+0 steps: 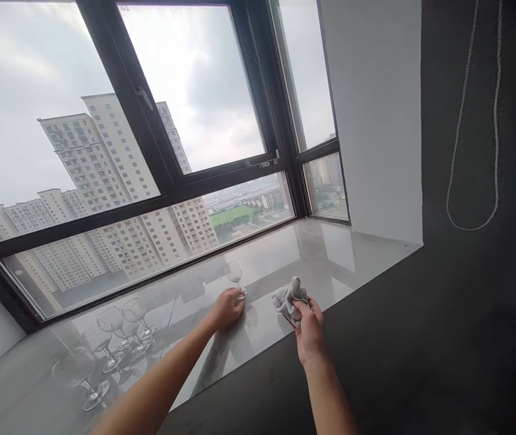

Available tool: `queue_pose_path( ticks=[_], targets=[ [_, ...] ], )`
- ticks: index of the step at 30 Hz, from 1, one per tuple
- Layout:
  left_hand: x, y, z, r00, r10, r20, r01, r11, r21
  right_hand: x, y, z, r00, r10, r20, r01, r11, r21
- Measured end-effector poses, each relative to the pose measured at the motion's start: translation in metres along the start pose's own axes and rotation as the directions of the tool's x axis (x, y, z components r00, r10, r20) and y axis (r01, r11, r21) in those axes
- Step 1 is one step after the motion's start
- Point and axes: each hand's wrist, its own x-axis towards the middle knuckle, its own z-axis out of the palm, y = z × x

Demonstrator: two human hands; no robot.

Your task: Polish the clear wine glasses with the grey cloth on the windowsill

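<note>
Grey cloth (287, 300), glossy pale sill (330, 254)

Sill (330, 254) lies open rightward; a cluster of wine glasses (117, 338) crowds its left end.

On the pale polished stone windowsill (330, 254), I see a small clear stemmed glass (234, 275) standing with its foot under my left hand (227, 307). The crumpled grey cloth (289, 299) in my right hand (309, 323) is just to its right. A cluster of clear stemmed glasses (117, 335) stands well apart to the left, the black-framed window (167, 181) runs behind the sill, and a white bead-chain loop (470, 151) hangs far right.
</note>
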Motion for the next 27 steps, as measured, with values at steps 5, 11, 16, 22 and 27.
queue_pose_path(
  ticks=[5, 11, 16, 22, 27],
  targets=[
    [-0.038, 0.008, -0.020, 0.997, -0.061, 0.041, 0.065, 0.992, -0.104, -0.002, 0.002, 0.003, 1.000, 0.011, 0.012, -0.011, 1.000, -0.010],
    [-0.148, 0.023, -0.067, 0.987, -0.104, -0.124, 0.104, 0.995, -0.002, -0.002, 0.006, 0.006, 0.999, 0.036, 0.021, -0.037, 0.999, 0.018],
    [-0.267, -0.010, -0.107, 0.848, -0.277, -0.451, 0.331, 0.943, 0.043, -0.001, 0.011, 0.008, 0.998, 0.065, 0.006, -0.065, 0.998, 0.010],
    [-0.334, -0.067, -0.136, 0.168, -0.684, -0.710, 0.677, 0.603, -0.421, -0.002, 0.010, 0.008, 0.996, 0.088, 0.012, -0.089, 0.996, 0.015],
    [-0.309, -0.087, -0.140, 0.118, -0.842, -0.527, 0.580, 0.489, -0.652, -0.001, 0.009, 0.005, 0.995, 0.093, -0.028, -0.095, 0.995, -0.040]
  ],
)
